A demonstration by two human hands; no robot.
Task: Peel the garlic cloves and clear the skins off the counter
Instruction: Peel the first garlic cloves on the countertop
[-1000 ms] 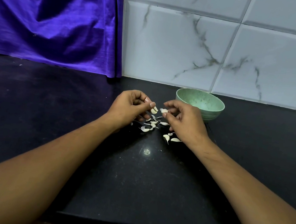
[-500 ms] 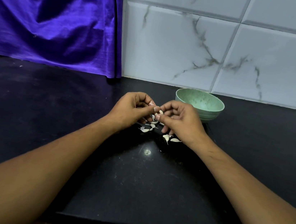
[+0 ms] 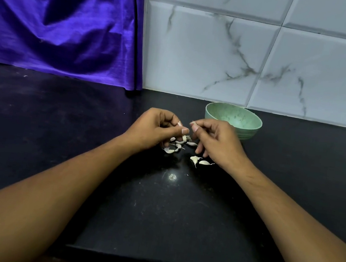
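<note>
Over the black counter (image 3: 78,140), my left hand (image 3: 157,128) pinches a garlic clove (image 3: 179,123) between thumb and fingers, only its tip showing. My right hand (image 3: 218,143) pinches a scrap of skin (image 3: 192,123) just beside it. Loose cloves and skins (image 3: 179,145) lie scattered below my fingers. A green bowl (image 3: 235,117) stands behind my right hand.

Dim, soft overhead light leaves a small glare spot on the black counter (image 3: 172,177), with wide-angle bowing at the edges
</note>
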